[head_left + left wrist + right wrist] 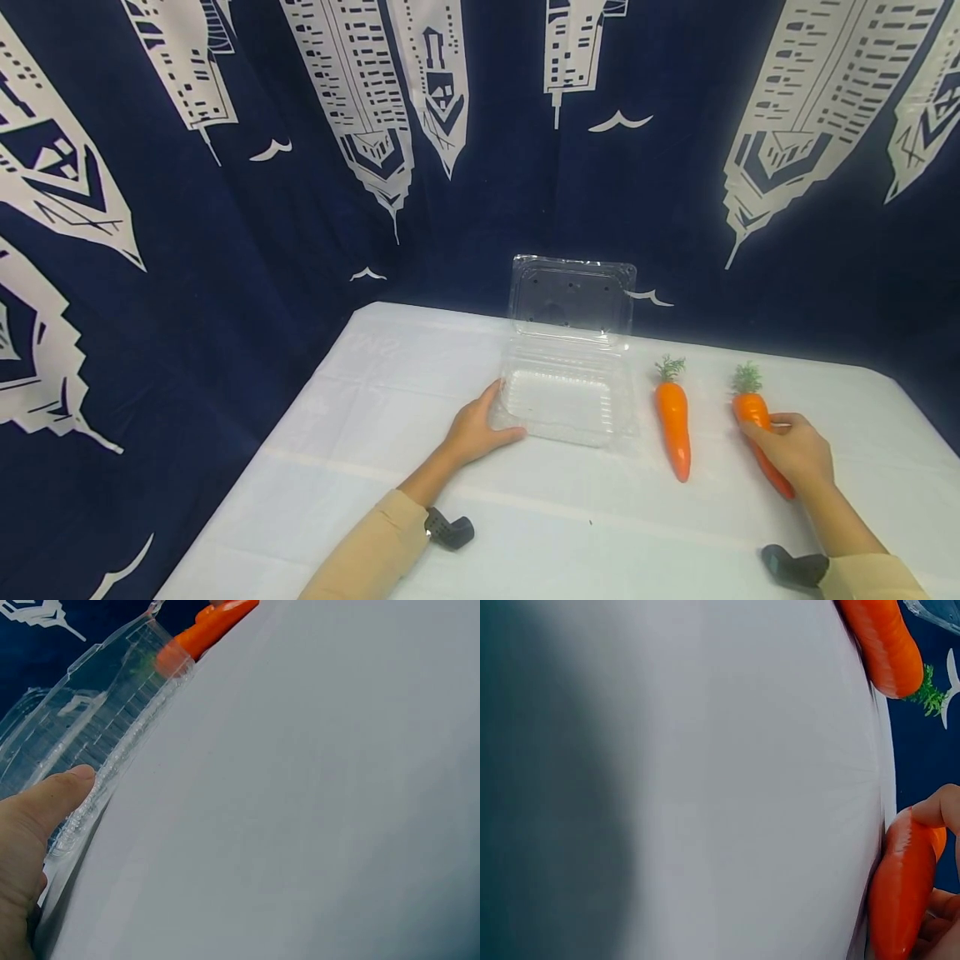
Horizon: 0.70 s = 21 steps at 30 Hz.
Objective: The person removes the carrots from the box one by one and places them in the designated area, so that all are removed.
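A clear plastic clamshell container (558,400) stands on the table with its lid (573,296) raised at the back. My left hand (476,429) is at its front left corner, thumb and fingers spread apart and touching the walls. In the left wrist view the straight thumb (64,793) rests against the container's wall (124,724). My right hand (798,450) grips the right-hand carrot (752,408) between thumb and fingers. That carrot (901,892) lies along the tabletop, green tuft at the far end. A second orange carrot (673,425) lies between it and the container, untouched.
A white cloth covers the table (570,533). Behind it hangs a dark blue curtain (480,225) printed with white buildings, close to the table's back edge. Dark wrist devices (450,530) sit at both sleeves.
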Motion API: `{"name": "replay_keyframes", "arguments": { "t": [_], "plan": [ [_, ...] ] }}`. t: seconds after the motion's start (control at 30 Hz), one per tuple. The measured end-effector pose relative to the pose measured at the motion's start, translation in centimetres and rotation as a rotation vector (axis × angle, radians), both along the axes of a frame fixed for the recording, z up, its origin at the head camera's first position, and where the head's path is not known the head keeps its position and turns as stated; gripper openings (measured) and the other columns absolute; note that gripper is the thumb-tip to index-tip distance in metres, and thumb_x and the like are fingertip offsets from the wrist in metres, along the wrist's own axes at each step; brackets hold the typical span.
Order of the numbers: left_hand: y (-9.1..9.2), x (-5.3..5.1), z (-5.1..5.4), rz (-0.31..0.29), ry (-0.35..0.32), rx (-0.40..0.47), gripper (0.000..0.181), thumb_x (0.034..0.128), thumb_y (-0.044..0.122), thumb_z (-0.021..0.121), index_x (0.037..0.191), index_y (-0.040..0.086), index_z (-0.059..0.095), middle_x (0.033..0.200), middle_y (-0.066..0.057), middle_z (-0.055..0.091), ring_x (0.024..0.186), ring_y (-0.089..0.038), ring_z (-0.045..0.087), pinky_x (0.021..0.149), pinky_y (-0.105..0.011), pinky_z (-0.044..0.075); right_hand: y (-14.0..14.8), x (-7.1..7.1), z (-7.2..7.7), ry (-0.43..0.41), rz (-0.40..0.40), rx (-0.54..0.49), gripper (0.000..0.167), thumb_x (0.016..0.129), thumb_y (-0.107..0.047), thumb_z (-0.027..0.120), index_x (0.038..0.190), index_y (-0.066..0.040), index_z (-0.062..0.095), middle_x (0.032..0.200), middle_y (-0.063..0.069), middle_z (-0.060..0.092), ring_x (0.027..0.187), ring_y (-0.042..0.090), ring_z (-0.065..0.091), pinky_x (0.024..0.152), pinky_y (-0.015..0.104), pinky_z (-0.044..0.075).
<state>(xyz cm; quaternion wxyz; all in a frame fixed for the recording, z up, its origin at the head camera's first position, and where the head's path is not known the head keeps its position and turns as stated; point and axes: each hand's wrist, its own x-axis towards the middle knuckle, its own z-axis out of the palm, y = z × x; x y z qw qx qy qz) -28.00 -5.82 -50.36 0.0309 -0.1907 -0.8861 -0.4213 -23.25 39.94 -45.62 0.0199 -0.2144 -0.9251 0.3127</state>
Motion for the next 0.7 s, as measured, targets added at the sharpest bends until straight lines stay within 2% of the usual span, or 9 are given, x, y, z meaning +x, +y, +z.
{"name": "replay_keyframes", "arguments": {
  "t": [0.4,0.7],
  "plan": [
    [0.07,0.16,0.12,0.010,-0.011,-0.010,0.097,0.0792,0.048,0.078,0.151,0.003,0.030,0.147,-0.020,0.043,0.133,-0.037,0.043,0.109,-0.049,0.036,0.08,0.01,-0.20,-0.011,-0.027,-0.045,0.084,0.091,-0.054,0.056,0.131,0.018,0.036,0.122,0.040,0.048,0.104,0.048,0.050,0.082,0.053,0.049],
    [0.07,0.14,0.17,0.009,-0.010,-0.012,0.097,0.0794,0.048,0.078,0.152,0.004,0.030,0.147,-0.020,0.043,0.133,-0.037,0.044,0.109,-0.050,0.036,-0.05,-0.01,0.03,-0.025,-0.028,-0.086,0.084,0.094,-0.054,0.051,0.135,0.017,0.034,0.129,0.041,0.040,0.110,0.051,0.044,0.092,0.060,0.044]
  ]
}}
